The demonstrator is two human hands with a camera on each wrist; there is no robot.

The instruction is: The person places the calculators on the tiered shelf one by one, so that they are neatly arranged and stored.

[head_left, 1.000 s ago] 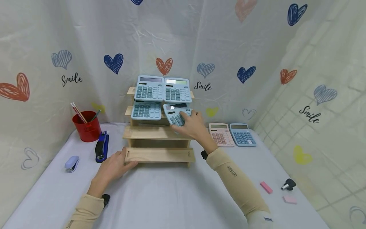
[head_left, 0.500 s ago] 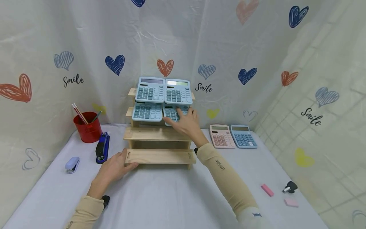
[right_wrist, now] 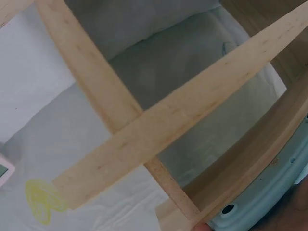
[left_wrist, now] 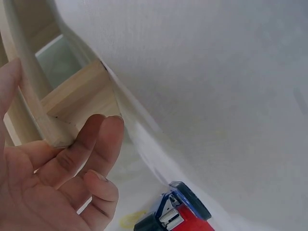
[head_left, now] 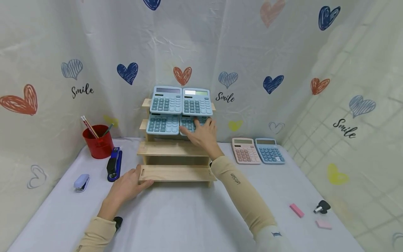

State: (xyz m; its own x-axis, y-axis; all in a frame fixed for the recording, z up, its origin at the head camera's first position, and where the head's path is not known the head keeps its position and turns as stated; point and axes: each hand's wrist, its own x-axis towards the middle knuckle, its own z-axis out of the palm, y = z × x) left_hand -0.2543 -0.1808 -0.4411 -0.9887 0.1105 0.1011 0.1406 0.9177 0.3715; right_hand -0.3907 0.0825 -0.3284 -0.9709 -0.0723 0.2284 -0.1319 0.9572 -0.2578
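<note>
My right hand [head_left: 204, 134] holds a light blue calculator [head_left: 188, 121] on the second tier of a stepped wooden rack [head_left: 176, 148]. Its thumb lies at the lower left edge, and the fingers cover much of the right side. In the right wrist view, the calculator's edge [right_wrist: 260, 204] lies along a shelf board. Beside it sits another blue calculator [head_left: 163, 124]; two more calculators [head_left: 165, 100] lean side by side on the top tier. My left hand [head_left: 126, 185] grips the left end of the lowest shelf, fingers curling under the board in the left wrist view.
A pink calculator [head_left: 245, 151] and a blue calculator [head_left: 269, 151] lie right of the rack. At left stand a red cup [head_left: 98, 146] with pencils, a blue stapler [head_left: 114, 166] and a small stapler [head_left: 82, 182]. Pink erasers [head_left: 296, 210] and a black clip-like item [head_left: 323, 206] lie front right.
The right hand has lowered and straightened the tilted calculator, moving it left and back onto the second tier beside its neighbour. The left hand has stayed on the lowest shelf.
</note>
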